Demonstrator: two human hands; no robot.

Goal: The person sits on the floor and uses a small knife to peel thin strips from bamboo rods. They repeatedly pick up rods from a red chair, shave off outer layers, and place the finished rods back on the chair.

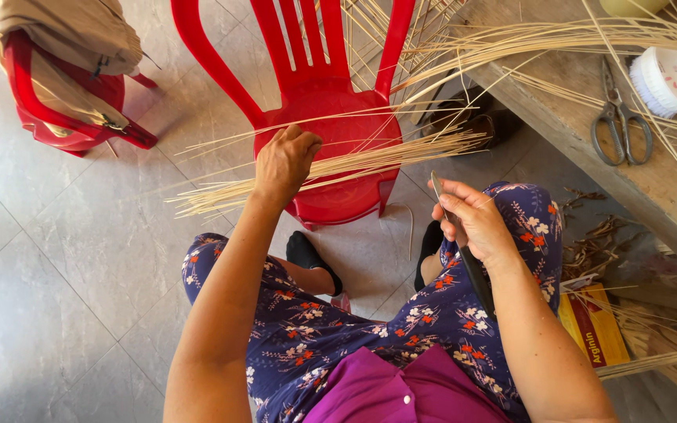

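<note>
My left hand [285,160] is closed around a bundle of thin pale bamboo strips [370,160] that lies across the seat of a red plastic chair [331,94] in front of me. The strips fan out left and right past the seat edges. My right hand [472,219] grips a knife [468,251] with a dark handle and a narrow blade pointing up, held over my right knee. I sit with both knees apart in floral blue trousers.
A wooden bench [652,188] at the right carries scissors [622,117], a white round brush [667,78] and long loose strips. A second red chair [64,94] with cloth draped on it stands at the far left. A yellow-red carton [593,325] and shavings lie by my right leg.
</note>
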